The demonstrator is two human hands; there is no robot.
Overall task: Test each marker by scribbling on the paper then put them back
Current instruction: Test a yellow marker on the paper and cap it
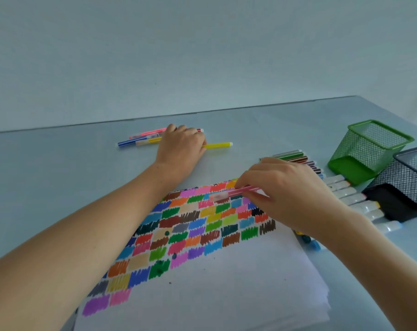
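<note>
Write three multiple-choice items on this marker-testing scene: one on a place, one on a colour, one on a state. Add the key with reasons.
1. Where does the left hand rest?
A. on the paper
B. on the loose markers at the far side of the table
C. inside a mesh holder

2. What colour is the mesh holder that stands farther from the person?
A. green
B. red
C. white

3. How is the marker in the right hand?
A. capped, lying nearly level over the scribbles
B. uncapped, tip pressed on blank paper
C. dropped in the black mesh holder

Key: 1 B, the hand covers the pink, blue and yellow markers; 2 A, the green one stands behind the black mesh holder; 3 A, a clear cap shows on its end above the paper.
</note>
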